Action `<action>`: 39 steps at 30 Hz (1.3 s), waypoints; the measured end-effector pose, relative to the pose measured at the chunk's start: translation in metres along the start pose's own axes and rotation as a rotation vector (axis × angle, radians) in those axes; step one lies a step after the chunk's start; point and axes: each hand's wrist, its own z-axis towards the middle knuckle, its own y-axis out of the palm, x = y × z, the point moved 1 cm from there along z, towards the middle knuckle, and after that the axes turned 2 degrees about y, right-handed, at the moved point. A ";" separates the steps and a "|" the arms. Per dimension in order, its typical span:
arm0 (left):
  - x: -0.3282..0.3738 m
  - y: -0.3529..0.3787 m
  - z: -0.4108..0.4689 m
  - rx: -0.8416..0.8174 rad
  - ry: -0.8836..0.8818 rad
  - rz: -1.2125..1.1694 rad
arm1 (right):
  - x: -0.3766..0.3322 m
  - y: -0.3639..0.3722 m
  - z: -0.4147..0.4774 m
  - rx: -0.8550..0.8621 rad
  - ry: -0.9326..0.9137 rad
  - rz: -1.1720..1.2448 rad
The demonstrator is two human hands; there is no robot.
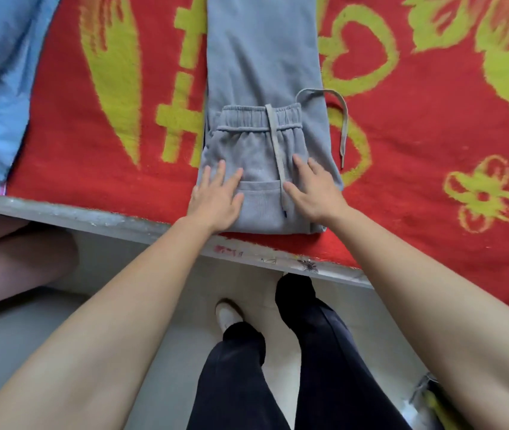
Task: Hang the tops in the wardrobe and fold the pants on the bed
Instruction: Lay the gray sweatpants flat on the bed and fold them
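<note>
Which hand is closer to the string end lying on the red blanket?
Right. The right hand lies flat on the grey sweatpants, just beside the drawstring tip. The left hand presses the sweatpants' far side, across the pocket from it.

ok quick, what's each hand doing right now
Left hand: open, fingers flat on the grey sweatpants.
Right hand: open, flat on them too.

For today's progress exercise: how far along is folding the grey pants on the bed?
Done: the grey pants lie leg on leg on the red blanket, waist end folded over. In hand: the left hand and right hand press that fold flat. Left: the long legs are unfolded and the drawstring trails loose.
</note>
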 end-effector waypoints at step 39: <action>0.004 -0.003 -0.112 -0.002 0.195 0.417 | -0.020 0.007 -0.128 0.028 -0.206 -0.584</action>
